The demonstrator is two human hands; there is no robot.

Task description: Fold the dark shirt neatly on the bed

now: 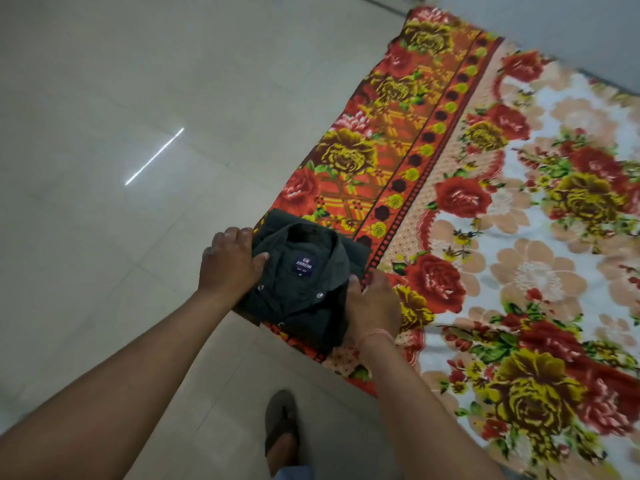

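Note:
The dark shirt (304, 289) lies folded into a compact rectangle at the near corner of the bed, collar up, with a blue neck label showing. It rests on the floral bedspread (485, 202). My left hand (230, 265) grips the shirt's left edge, thumb on top near the collar. My right hand (372, 306) holds the right edge, fingers tucked along the side of the fold. The shirt's lower left corner overhangs the bed edge slightly.
A pale tiled floor (121, 168) runs along the left of the bed. My foot in a dark sandal (282, 424) stands on the floor close to the bed's corner. The bedspread extends far to the right and back toward a wall.

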